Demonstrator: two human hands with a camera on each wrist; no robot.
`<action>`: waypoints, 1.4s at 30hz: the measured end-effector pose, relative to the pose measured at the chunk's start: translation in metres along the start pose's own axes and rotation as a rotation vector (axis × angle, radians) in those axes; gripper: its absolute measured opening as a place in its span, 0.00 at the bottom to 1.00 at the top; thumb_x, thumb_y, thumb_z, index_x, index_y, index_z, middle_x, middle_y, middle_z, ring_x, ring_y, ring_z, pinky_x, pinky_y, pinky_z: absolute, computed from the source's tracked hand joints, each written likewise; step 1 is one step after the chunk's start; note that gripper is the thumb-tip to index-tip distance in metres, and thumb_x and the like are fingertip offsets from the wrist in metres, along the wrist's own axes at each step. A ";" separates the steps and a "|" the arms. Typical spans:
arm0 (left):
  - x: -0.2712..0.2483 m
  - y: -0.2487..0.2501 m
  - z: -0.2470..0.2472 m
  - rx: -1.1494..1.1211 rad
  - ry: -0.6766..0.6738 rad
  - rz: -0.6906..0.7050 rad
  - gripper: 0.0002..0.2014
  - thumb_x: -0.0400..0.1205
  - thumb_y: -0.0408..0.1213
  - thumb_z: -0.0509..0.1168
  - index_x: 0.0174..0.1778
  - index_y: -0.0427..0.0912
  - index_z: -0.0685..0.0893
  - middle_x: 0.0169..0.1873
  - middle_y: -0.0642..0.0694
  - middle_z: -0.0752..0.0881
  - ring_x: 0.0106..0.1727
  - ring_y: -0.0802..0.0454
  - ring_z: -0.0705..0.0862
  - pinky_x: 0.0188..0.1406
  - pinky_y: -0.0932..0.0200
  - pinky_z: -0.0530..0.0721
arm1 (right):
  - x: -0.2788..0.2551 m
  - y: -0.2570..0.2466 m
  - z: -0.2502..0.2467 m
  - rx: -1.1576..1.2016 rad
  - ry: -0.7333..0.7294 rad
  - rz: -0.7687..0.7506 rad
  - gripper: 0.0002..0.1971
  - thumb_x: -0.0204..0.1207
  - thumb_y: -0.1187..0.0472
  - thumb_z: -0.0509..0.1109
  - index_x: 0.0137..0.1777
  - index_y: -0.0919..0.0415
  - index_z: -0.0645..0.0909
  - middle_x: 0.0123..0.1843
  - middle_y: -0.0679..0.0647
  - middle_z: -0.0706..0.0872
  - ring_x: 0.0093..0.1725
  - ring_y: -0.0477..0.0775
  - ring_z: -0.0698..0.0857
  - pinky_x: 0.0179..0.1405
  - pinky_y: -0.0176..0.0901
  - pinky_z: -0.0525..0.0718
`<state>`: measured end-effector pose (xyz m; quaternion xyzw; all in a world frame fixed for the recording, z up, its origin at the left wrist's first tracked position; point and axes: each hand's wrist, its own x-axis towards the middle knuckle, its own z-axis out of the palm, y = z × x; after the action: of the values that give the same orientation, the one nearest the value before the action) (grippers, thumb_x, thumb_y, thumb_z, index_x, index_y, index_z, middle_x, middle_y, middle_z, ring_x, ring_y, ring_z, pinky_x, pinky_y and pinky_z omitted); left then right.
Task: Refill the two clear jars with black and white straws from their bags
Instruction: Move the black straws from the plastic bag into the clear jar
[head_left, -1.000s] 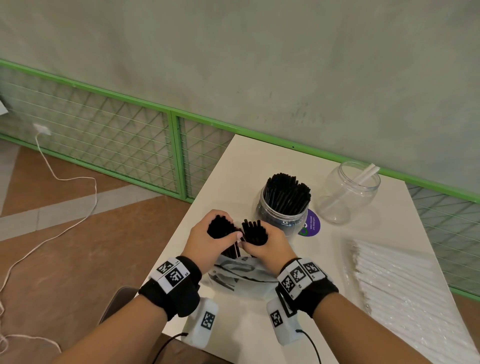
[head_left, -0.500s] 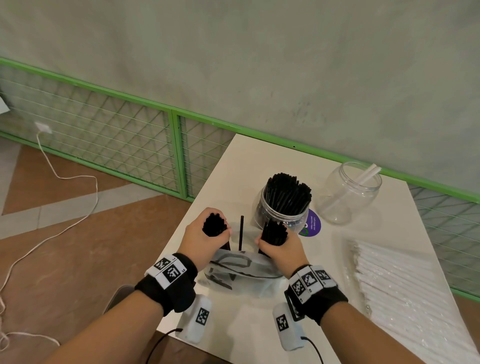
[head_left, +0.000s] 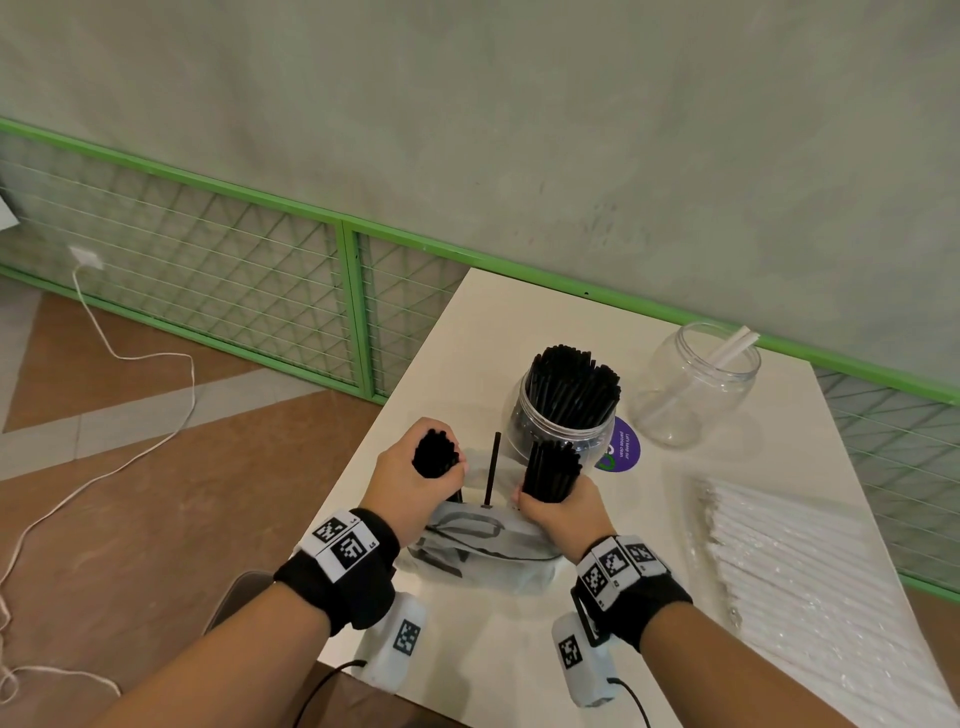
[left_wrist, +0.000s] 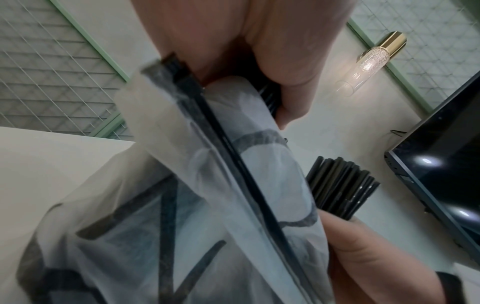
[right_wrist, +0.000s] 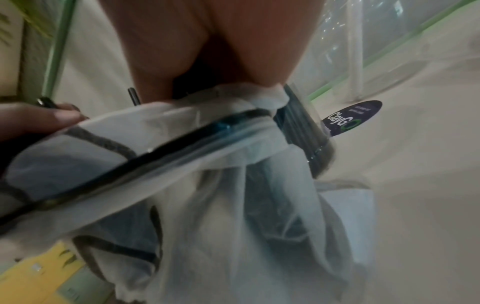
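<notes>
A: What is different from a second ago?

B: The black straws were one clump held between both fists. Now they are two. The left hand (head_left: 415, 475) has its fingers curled tight round one bundle of black straws (head_left: 435, 456), and the right hand (head_left: 558, 512) is wrapped the same way round a second bundle (head_left: 551, 469). The fists have drawn apart, and a single straw (head_left: 491, 470) stands upright alone between them, with neither hand on it.

A: And the bag?

B: The thin printed bag (head_left: 483, 545) lies crumpled under both wrists, near the front edge of the tabletop (head_left: 467, 332). In the wrist views it drapes over the lower ends of the straws, so they are not clear of it yet.

A: Where do they go?

B: Into the jar of black straws (head_left: 563, 402), at the middle of the tabletop just behind the right fist. It already looks packed, so I judge this the last black load. Splitting it should make each half easier to fit.

A: The white ones?

B: Hardly begun. The second jar (head_left: 693, 387), toward the back right corner, holds what looks like a couple of white straws. The bag of white straws (head_left: 795, 582) lies along the right edge, untouched.
</notes>
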<state>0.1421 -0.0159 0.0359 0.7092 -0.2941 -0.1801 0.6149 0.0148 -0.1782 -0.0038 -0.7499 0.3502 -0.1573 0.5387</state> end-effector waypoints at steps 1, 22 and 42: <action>0.000 -0.001 -0.001 0.008 0.002 -0.001 0.10 0.74 0.27 0.71 0.43 0.45 0.80 0.38 0.44 0.86 0.44 0.51 0.85 0.50 0.63 0.82 | -0.001 -0.004 -0.001 0.019 0.007 -0.014 0.08 0.67 0.58 0.80 0.41 0.59 0.85 0.40 0.54 0.88 0.43 0.51 0.86 0.41 0.38 0.83; -0.002 0.000 -0.003 0.035 -0.055 0.019 0.07 0.76 0.33 0.70 0.44 0.45 0.78 0.39 0.44 0.85 0.44 0.49 0.84 0.52 0.57 0.82 | -0.001 -0.001 -0.012 0.053 0.026 -0.014 0.15 0.61 0.51 0.80 0.43 0.59 0.86 0.41 0.54 0.90 0.46 0.53 0.88 0.46 0.44 0.84; 0.001 -0.005 -0.004 0.025 -0.046 0.038 0.07 0.72 0.38 0.69 0.43 0.46 0.78 0.37 0.47 0.84 0.43 0.48 0.83 0.49 0.60 0.81 | 0.060 -0.140 -0.084 0.182 0.193 -0.395 0.01 0.73 0.67 0.74 0.42 0.65 0.86 0.40 0.59 0.90 0.44 0.56 0.90 0.46 0.47 0.88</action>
<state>0.1462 -0.0133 0.0318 0.7067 -0.3239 -0.1808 0.6025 0.0551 -0.2538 0.1473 -0.7337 0.2311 -0.3615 0.5269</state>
